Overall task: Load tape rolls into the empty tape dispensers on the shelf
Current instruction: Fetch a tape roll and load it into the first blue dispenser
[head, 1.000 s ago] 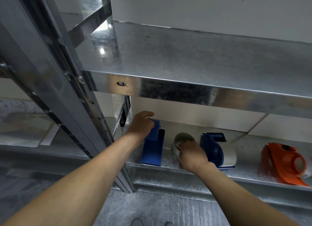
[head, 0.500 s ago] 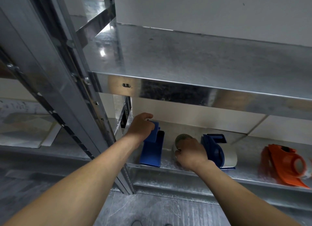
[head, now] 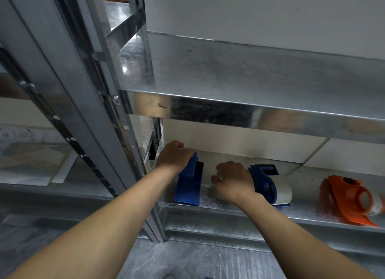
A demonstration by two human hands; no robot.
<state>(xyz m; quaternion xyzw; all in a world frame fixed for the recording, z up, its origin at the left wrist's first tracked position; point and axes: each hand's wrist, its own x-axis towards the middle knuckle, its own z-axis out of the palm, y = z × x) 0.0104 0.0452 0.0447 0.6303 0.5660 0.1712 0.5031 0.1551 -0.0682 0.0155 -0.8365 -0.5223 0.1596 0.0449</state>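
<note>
Left grip (head: 176, 157) clasps the blue dispenser (head: 188, 187); right grip (head: 233, 180) curls over a mostly hidden tape roll (head: 219, 175).

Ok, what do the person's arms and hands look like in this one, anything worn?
Both forearms are bare as far as the frame shows: no sleeves, gloves, watch or bracelet. The left hand and right hand show no rings on what is visible.

— What is the person wearing?
— Nothing on the arms: the left forearm (head: 116, 216) and right forearm (head: 291, 226) are bare, and so are the left hand (head: 174, 157) and right hand (head: 233, 178).
— Anything else?
— A dark, rounded shoe tip (head: 169, 276) on the floor (head: 198, 262), too small to tell more.
</note>
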